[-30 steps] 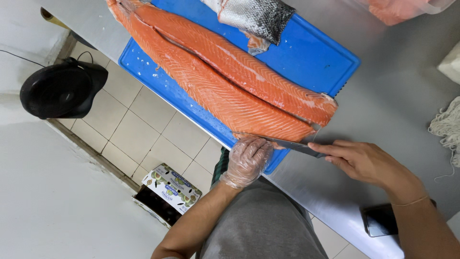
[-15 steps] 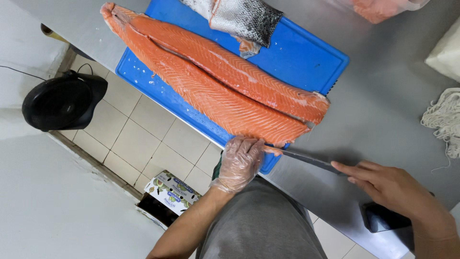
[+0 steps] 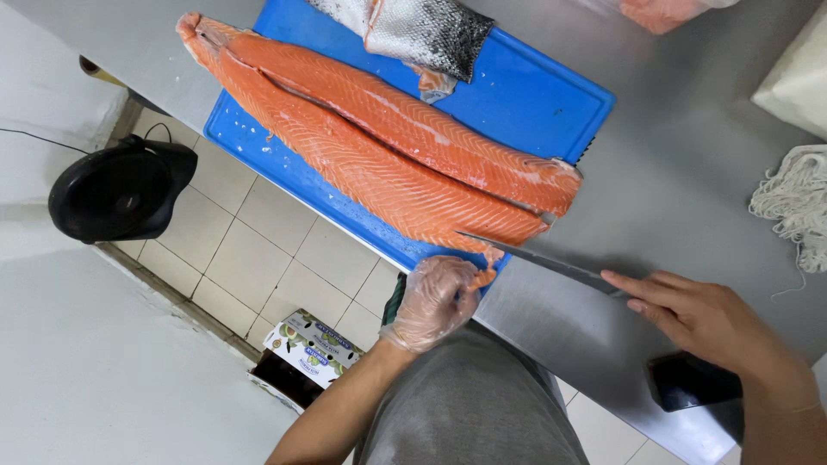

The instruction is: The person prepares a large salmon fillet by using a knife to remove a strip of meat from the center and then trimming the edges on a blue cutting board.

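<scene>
Steel counter (image 3: 689,172), ridged salmon fillet (image 3: 388,155), slim knife (image 3: 551,263)

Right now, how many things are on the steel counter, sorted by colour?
Orange: 1, the salmon fillet
Blue: 1, the cutting board
Silver: 2, the fish skin piece and the knife
White: 1, the string bundle
Black: 1, the phone
Total: 6
</scene>
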